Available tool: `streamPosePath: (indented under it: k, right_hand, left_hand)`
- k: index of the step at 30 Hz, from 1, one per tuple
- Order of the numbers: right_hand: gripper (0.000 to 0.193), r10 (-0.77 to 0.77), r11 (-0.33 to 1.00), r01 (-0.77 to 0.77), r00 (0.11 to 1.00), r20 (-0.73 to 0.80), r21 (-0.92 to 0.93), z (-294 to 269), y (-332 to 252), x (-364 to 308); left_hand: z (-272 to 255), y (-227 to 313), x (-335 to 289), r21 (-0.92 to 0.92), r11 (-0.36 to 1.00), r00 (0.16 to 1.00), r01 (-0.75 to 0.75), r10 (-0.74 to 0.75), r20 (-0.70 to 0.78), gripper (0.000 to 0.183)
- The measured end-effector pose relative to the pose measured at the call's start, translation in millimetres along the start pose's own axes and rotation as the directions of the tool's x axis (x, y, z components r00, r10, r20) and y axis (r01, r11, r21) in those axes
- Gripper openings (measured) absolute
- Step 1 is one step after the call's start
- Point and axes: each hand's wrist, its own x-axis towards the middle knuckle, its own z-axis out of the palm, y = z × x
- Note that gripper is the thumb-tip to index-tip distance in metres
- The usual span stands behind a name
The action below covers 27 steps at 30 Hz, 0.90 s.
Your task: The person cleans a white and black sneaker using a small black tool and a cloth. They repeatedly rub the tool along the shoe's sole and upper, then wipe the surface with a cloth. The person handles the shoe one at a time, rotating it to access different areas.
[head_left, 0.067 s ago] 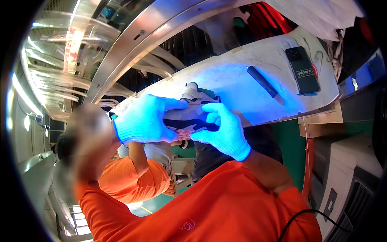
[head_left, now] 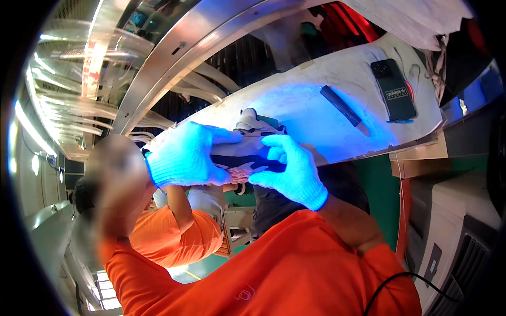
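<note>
Both my hands wear knitted gloves that glow blue under a blue light. Between them is a shoe (head_left: 247, 150), pale with dark patches and a pinkish patterned sole toward me. My left hand (head_left: 190, 154) grips one end, its thumb and fingers on either side. At the other end my right hand (head_left: 289, 167) is closed on the shoe, fingers bent over the top and thumb along the lower edge. The gloves hide both ends of the shoe. Beyond it on the white worktop (head_left: 305, 129) lies a dark pen-like tool (head_left: 345, 109) with a pale tip.
A dark phone (head_left: 393, 89) lies at the worktop's right end. Behind the worktop runs a metal machine frame (head_left: 179, 58) with clear tubes at left. Another person in an orange shirt (head_left: 176, 234) sits at my left. A grey machine cabinet (head_left: 458, 210) stands at right.
</note>
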Motion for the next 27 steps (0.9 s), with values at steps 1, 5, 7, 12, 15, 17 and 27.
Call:
streamPosePath:
  k: [1,5,7,12,15,17,27]
  right_hand:
    - [0.078,-0.043,0.998,0.042,0.999,-0.008,-0.041,-3.6,-0.2,-1.6]
    - [0.073,-0.001,0.980,-0.017,0.996,-0.089,-0.200,-12.5,17.2,-22.6]
    - [0.062,-0.082,0.970,0.054,0.990,-0.111,-0.235,-12.7,22.6,-22.9]
    - [0.052,-0.262,0.938,0.217,0.954,-0.143,-0.270,-9.1,22.7,-4.4]
    - [0.049,-0.286,0.929,0.257,0.955,-0.079,-0.265,-8.4,18.2,0.8]
    - [0.048,-0.291,0.923,0.267,0.956,-0.047,-0.276,-8.0,18.9,6.7]
    - [0.046,-0.337,0.776,0.347,0.934,0.119,-0.527,18.4,17.0,15.4]
  left_hand:
    - [-1.1,-0.6,4.0,0.011,0.999,0.999,-0.039,0.039,-0.009,0.083]
    - [-0.5,-8.3,10.4,0.054,0.983,0.984,-0.174,0.176,-0.034,0.083]
    - [1.3,-14.6,15.8,0.056,0.967,0.968,-0.247,0.249,-0.033,0.083]
    - [0.3,-34.5,24.0,-0.018,0.962,0.962,-0.272,0.272,0.007,0.083]
    - [7.2,-42.8,12.3,-0.058,0.972,0.974,-0.226,0.227,0.005,0.082]
    - [10.7,-51.2,12.1,-0.086,0.961,0.965,-0.262,0.261,-0.015,0.081]
    - [102.3,-160.8,26.2,-0.903,0.240,0.935,0.356,-0.087,0.345,0.094]
